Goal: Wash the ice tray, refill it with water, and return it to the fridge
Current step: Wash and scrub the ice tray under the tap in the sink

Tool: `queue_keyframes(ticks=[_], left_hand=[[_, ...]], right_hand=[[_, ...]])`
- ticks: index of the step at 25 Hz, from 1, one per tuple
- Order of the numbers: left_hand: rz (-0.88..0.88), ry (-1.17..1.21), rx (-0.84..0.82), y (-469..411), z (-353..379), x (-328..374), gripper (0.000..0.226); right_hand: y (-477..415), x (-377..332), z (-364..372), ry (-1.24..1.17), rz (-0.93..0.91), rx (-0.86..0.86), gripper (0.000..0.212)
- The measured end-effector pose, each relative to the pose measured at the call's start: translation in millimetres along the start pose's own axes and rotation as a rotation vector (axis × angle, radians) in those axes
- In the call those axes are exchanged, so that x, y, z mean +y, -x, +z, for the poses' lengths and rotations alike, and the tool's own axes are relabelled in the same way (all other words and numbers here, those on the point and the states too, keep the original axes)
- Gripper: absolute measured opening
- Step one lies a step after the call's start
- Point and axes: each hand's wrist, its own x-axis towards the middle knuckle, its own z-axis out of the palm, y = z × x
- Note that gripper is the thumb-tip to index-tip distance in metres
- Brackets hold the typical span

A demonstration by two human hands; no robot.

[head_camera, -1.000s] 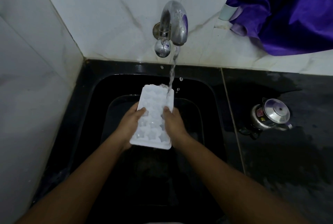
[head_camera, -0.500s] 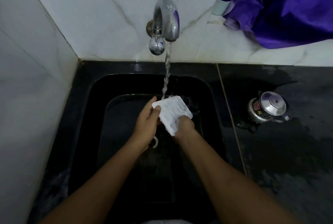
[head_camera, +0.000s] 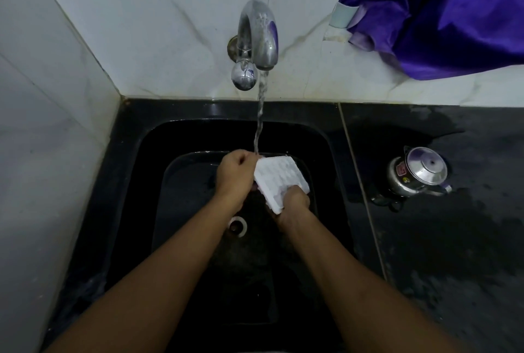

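Observation:
A white ice tray (head_camera: 279, 179) is held tilted over the black sink (head_camera: 141, 154), its ribbed underside facing up. My left hand (head_camera: 234, 175) grips its upper left edge with curled fingers. My right hand (head_camera: 293, 205) grips its lower end from below. A stream of water (head_camera: 260, 114) runs from the chrome tap (head_camera: 259, 37) and lands at the tray's top edge, by my left fingers.
A small steel kettle (head_camera: 418, 172) stands on the wet black counter right of the sink. Purple cloth (head_camera: 442, 12) hangs over the tiled wall at top right. The drain (head_camera: 237, 225) shows between my forearms. A white tiled wall closes the left side.
The tray was face up under the water, then turned over and tilted. My left hand has curled round its upper edge and both hands sank lower into the sink.

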Motion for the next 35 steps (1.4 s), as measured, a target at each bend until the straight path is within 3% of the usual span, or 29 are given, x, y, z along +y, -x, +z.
queue_keyframes(ticks=[2, 4, 10, 17, 22, 26, 30, 33, 35], left_hand=[[-0.221, 0.142, -0.147, 0.2, -9.6, 2.1, 0.015], [-0.3, 0.09, -0.252, -1.3, -18.5, -2.4, 0.017], [-0.203, -0.019, -0.176, -15.8, -17.4, -19.5, 0.016], [-0.175, 0.364, 0.041, -31.9, -16.4, -14.2, 0.024], [-0.072, 0.145, -0.238, -35.6, -44.7, -18.4, 0.025], [-0.013, 0.016, -0.323, -34.5, -63.0, -16.2, 0.024], [-0.101, -0.098, -0.275, -33.4, -68.1, -9.4, 0.034], [-0.342, 0.052, -0.227, -26.1, -74.2, -6.3, 0.062], [-0.375, 0.214, -0.277, -16.1, -76.4, -6.1, 0.074]], right_hand=[[1.1, -5.4, -12.4, 0.118, -0.04, 0.037, 0.04], [6.2, -7.4, -22.4, 0.209, -0.062, 0.018, 0.033], [20.0, -6.1, -29.6, 0.518, -0.23, -0.201, 0.035], [37.7, -4.3, -51.8, 0.755, -0.456, -0.427, 0.031], [34.2, -30.7, -63.8, 0.994, -0.544, -0.603, 0.029], [24.8, -47.6, -54.6, 1.196, -0.582, -0.649, 0.031], [22.0, -57.0, -30.7, 1.62, -0.865, -0.581, 0.038], [19.8, -59.9, -6.3, 1.798, -1.181, -0.466, 0.047], [12.3, -61.7, 5.3, 1.832, -1.325, -0.355, 0.055]])
